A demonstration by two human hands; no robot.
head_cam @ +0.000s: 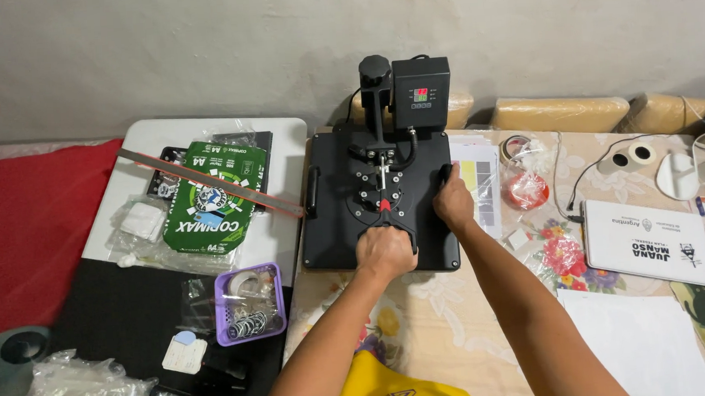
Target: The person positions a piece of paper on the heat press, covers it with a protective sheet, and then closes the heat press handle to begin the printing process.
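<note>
The left grip [385,251] is closed around the front handle [387,230] of a black heat press [377,200], at the near edge of its flat top plate. The right grip [453,202] is laid against the press's right edge, fingers curled over the rim; it cannot be told whether anything is clasped there or the plate is merely steadied. The press is seen standing at the back of the worktop [458,322], against the wall, its top plate down and level, a control box [420,88] with a lit display mounted on the rear column.

The step in hand is judged to be the working of the handle with the plate shut. The next move would call for a firm pull on the handle by the left grip while the body is braced by the right, fingers kept off the hot plate.

Just right of the press a printed sheet [482,178] is partly tucked under it. To the left, a green paper pack [210,203], a metal ruler [205,181] and a purple basket [249,304] are laid out.
</note>
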